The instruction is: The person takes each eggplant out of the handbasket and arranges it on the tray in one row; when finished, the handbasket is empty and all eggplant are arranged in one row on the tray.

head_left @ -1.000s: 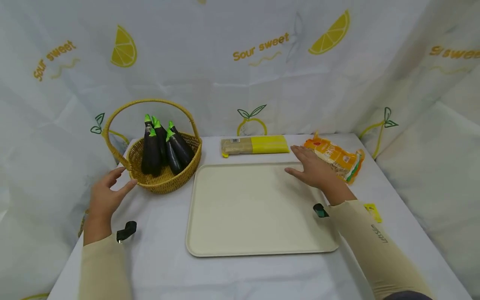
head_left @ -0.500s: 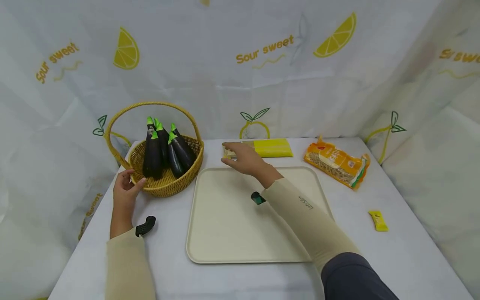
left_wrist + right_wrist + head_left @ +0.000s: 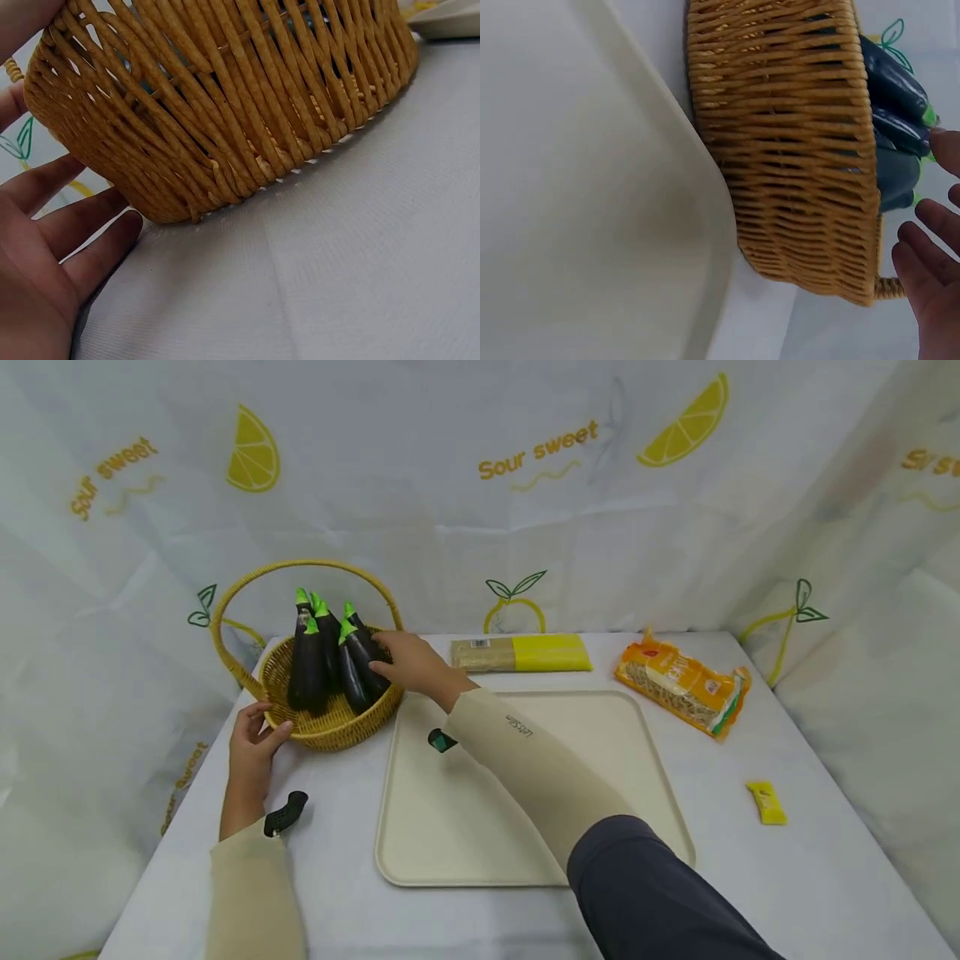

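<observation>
Several dark eggplants (image 3: 306,670) with green tops stand in a wicker basket (image 3: 337,731) with a tall arched handle, at the back left of the table in the head view. My left hand (image 3: 251,752) holds the basket's near left side, thumb toward the front; in the left wrist view its fingers (image 3: 82,217) lie along the woven wall. Over the basket's right rim reaches my right hand (image 3: 420,664), its fingers beside the rightmost eggplant (image 3: 362,653). The right wrist view shows that hand (image 3: 937,262) with spread fingers near the eggplants' tops, nothing in its grasp.
A large cream tray (image 3: 420,860) lies mid-table under my right forearm. Behind it rests a long yellow-and-tan pack (image 3: 521,653). To the right are an orange bag (image 3: 682,683) and a small yellow packet (image 3: 767,802). A white printed curtain (image 3: 420,527) hangs behind.
My right hand has swept left from beside the orange bag, across the tray, to the eggplants. My left hand has moved in from the left to the basket's side.
</observation>
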`<control>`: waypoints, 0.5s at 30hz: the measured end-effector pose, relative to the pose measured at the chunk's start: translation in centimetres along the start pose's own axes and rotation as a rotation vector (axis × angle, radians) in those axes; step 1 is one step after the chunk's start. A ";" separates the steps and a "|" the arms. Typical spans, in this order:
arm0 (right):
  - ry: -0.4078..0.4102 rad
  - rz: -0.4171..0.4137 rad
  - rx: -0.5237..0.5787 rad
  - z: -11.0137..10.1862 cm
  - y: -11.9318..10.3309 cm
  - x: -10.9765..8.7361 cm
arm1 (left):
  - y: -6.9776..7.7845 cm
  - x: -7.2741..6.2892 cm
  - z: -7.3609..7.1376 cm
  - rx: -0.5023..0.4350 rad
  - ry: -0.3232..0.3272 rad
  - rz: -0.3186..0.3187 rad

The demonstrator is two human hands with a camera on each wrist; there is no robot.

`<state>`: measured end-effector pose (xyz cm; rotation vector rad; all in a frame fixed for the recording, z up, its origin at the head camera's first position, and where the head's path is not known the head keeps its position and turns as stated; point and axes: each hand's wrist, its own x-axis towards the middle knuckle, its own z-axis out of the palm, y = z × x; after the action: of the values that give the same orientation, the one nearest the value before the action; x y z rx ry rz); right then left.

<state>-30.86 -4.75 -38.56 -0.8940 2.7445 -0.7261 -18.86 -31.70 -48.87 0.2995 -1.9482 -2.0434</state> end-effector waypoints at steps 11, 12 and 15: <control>0.053 0.164 -0.180 3.9 -1.7 3.7 | -0.3 0.5 -0.3 0.014 -0.015 -0.003; 0.062 0.173 -0.190 4.1 -1.8 3.9 | -0.3 0.5 -0.3 0.019 -0.013 -0.004; 0.091 0.187 -0.175 4.1 -2.1 4.0 | -0.3 0.4 -0.4 0.017 -0.011 -0.004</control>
<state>-31.84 -10.19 -41.09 -0.6355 2.9572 -0.5120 -19.15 -32.23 -49.21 0.2968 -1.9742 -2.0360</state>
